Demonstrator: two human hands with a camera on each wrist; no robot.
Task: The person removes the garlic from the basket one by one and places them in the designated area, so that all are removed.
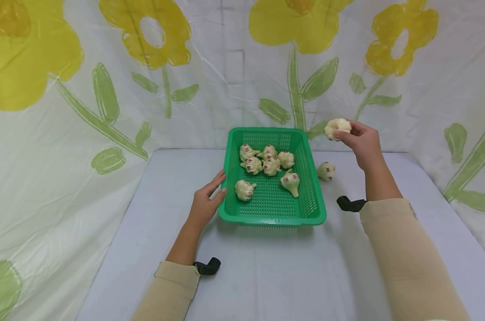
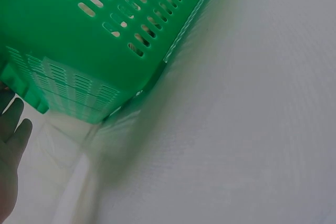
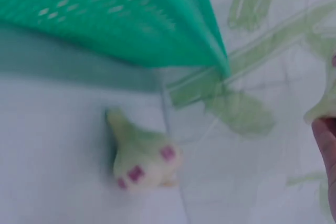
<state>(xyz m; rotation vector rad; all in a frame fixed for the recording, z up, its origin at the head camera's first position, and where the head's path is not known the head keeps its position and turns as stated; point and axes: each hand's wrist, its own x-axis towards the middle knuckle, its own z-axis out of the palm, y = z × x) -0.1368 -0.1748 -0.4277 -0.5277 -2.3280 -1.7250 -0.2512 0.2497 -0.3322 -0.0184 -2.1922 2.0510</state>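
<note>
Raised above the table to the right of the basket, my right hand (image 1: 364, 141) pinches a garlic bulb (image 1: 337, 129) between thumb and fingers. In the right wrist view, part of that bulb (image 3: 329, 98) shows at the right edge. My left hand (image 1: 206, 200) rests with extended fingers against the left rim of a green plastic basket (image 1: 272, 221). Several garlic bulbs lie in the basket, most grouped at the back, with one bulb (image 1: 245, 190) at front left and another bulb (image 1: 290, 182) at right. Outside, a garlic bulb (image 1: 326, 171) lies on the table by the basket's right side.
The white-covered table (image 1: 242, 276) meets a white sheet (image 1: 210, 107) painted with yellow flowers and green leaves behind it. Black wrist cameras sit at both cuffs, the left camera (image 1: 208, 266) and the right camera (image 1: 350, 204).
</note>
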